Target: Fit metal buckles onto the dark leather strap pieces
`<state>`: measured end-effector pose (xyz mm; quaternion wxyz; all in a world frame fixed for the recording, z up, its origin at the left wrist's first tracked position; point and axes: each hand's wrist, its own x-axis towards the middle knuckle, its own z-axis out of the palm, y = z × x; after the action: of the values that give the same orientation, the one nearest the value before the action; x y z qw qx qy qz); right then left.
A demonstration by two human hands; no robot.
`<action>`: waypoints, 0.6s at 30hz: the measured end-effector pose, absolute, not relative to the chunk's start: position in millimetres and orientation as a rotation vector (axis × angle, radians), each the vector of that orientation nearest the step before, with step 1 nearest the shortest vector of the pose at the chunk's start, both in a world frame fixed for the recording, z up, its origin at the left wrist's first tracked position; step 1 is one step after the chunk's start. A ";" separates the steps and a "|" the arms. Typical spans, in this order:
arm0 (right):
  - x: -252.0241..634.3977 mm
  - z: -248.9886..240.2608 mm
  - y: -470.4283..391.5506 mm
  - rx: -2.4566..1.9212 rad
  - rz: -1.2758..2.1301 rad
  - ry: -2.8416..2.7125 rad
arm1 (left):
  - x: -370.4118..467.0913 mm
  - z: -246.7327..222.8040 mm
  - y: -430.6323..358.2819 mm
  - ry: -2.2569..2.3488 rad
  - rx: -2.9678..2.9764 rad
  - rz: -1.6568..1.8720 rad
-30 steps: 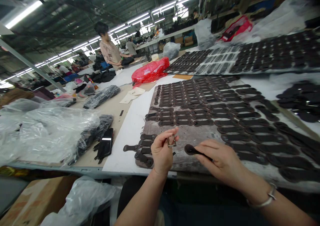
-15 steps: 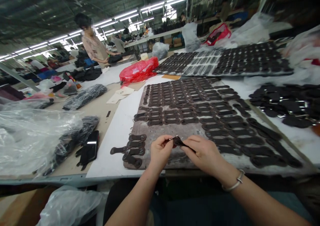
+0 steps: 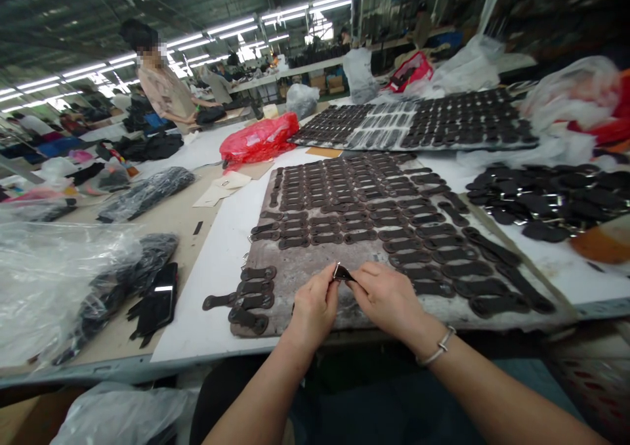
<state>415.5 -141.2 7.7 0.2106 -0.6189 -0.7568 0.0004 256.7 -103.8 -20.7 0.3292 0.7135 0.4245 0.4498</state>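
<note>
Between my two hands, over the front of a grey-brown board (image 3: 295, 268), is a small dark strap piece (image 3: 343, 274) with a metal buckle or ring at its upper left end. My left hand (image 3: 315, 300) pinches the metal end between thumb and fingers. My right hand (image 3: 384, 297) grips the other end of the strap, most of which its fingers hide. Rows of dark bone-shaped strap pieces (image 3: 327, 239) lie on the board beyond and to the right of my hands. Several more strap pieces (image 3: 256, 287) rest at its left front corner.
A phone (image 3: 165, 294) lies on black material at left, beside clear plastic bags (image 3: 59, 287). To the right is a pile of dark pieces with metal fittings (image 3: 546, 202). Behind stand a second loaded board (image 3: 384, 127) and a red bag (image 3: 258, 140). A co-worker (image 3: 165, 90) stands back left.
The view has shifted slightly, so the table appears further left. Both hands stay on the strap and have come closer together, its metal end now turned more upright.
</note>
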 end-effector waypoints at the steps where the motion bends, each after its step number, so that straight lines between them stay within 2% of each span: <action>1: 415.3 7.5 -141.2 -1.722 -0.034 -2.116 | 258.3 -20.6 -103.9 1.110 1.784 1.160; 7: 417.0 7.3 -140.4 -1.712 -0.112 -2.144 | 264.8 -20.2 -101.3 0.948 1.111 1.088; 14: 415.1 4.6 -140.9 -1.721 -0.067 -2.128 | 265.1 -27.1 -103.9 0.907 1.570 1.164; 18: 419.4 8.0 -139.7 -1.642 0.155 -2.015 | 263.6 -21.6 -108.9 0.800 1.408 1.124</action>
<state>419.4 -139.7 8.0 0.2656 -0.6079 -0.7461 0.0573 263.6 -108.9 -21.6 0.5526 0.5953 0.3381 0.4753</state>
